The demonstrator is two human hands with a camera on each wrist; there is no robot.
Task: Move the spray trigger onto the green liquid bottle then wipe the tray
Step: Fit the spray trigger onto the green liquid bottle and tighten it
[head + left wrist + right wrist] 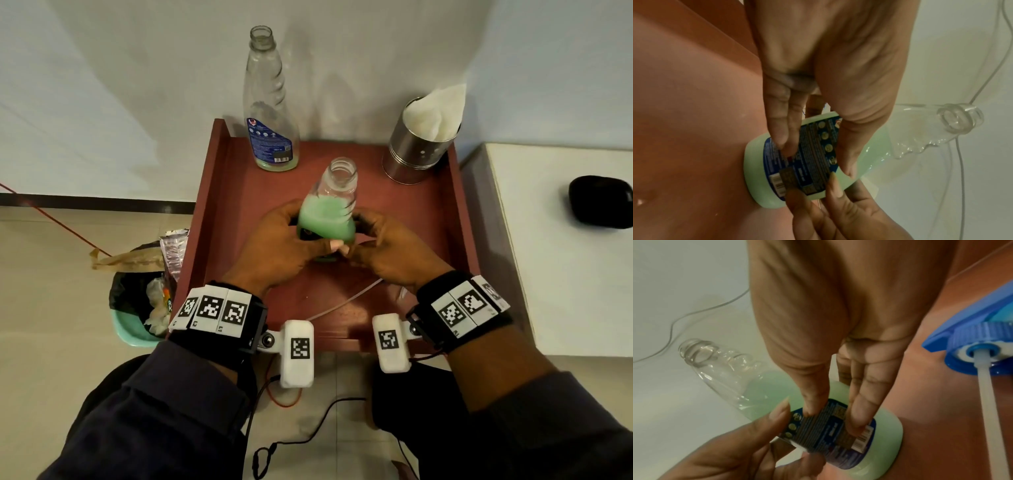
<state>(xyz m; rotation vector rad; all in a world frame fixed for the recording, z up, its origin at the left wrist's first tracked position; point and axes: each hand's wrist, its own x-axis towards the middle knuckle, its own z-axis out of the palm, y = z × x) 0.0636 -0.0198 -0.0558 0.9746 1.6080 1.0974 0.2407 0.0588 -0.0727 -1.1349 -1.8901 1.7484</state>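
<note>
The green liquid bottle (325, 216) stands uncapped in the middle of the red tray (414, 222), its base on the tray floor. My left hand (274, 246) grips its lower body from the left, fingers (781, 129) on the blue label. My right hand (387, 246) grips it from the right, with fingers (859, 410) on the same label (830, 431). The blue spray trigger (974, 340) lies on the tray to the right of the bottle. In the head view my right hand hides it, and only its thin dip tube (346, 301) shows.
A nearly empty clear bottle (270, 102), also uncapped, stands at the tray's back left. A steel canister holding tissue (418, 147) sits at the back right. A white table with a black case (601, 202) is to the right; a bin (144, 308) stands on the floor left.
</note>
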